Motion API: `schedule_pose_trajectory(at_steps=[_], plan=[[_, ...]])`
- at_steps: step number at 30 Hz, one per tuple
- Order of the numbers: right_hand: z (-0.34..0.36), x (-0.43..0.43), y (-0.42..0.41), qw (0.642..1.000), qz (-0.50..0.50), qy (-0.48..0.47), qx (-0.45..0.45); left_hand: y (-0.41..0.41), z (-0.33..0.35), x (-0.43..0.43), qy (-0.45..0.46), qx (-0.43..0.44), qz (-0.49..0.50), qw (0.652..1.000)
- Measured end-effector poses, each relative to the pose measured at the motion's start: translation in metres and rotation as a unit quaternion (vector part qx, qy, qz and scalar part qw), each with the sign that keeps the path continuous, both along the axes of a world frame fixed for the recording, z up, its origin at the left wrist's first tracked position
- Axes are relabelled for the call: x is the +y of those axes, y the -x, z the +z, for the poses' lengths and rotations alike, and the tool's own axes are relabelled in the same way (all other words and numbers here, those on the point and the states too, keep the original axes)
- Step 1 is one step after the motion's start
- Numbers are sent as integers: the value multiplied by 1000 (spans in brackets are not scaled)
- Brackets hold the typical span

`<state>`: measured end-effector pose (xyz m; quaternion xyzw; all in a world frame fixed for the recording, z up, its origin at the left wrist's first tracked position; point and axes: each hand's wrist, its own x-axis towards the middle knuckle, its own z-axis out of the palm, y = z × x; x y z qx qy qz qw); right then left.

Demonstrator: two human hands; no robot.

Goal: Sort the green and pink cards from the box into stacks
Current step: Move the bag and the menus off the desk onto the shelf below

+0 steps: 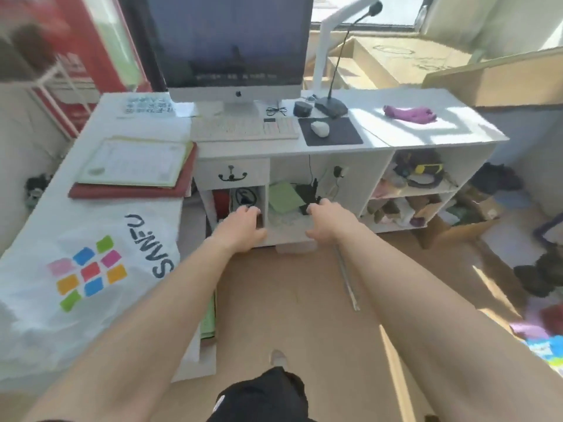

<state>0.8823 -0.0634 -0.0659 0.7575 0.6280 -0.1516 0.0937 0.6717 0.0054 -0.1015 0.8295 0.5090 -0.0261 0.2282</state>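
Where the desk point(432, 138) opens below, a pale box point(289, 233) is flanked.
Left hand point(243, 228) and right hand point(324, 220) are held curled beside it; grasp cannot be told.

The white desk point(374, 115) carried an iMac point(234, 41), with a keyboard point(243, 129) just before it, a mouse pad point(345, 134) beside that, and a purple cloth point(409, 114) well off to the iMac's right.
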Motion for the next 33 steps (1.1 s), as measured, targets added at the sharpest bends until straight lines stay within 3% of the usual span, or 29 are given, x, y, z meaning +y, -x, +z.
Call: schedule_pose_trajectory(at_steps=[8,14,23,33], plan=[[32,214,43,986,164,-13,14,43,39,137,-17,-14,172,985],[28,326,112,949,316,-15,19,102,44,182,-9,-14,320,947],[11,447,221,818,575,-8,13,143,38,216,-7,-22,565,825],[5,455,267,697,715,31,52,101,42,175,-8,22,731,682]])
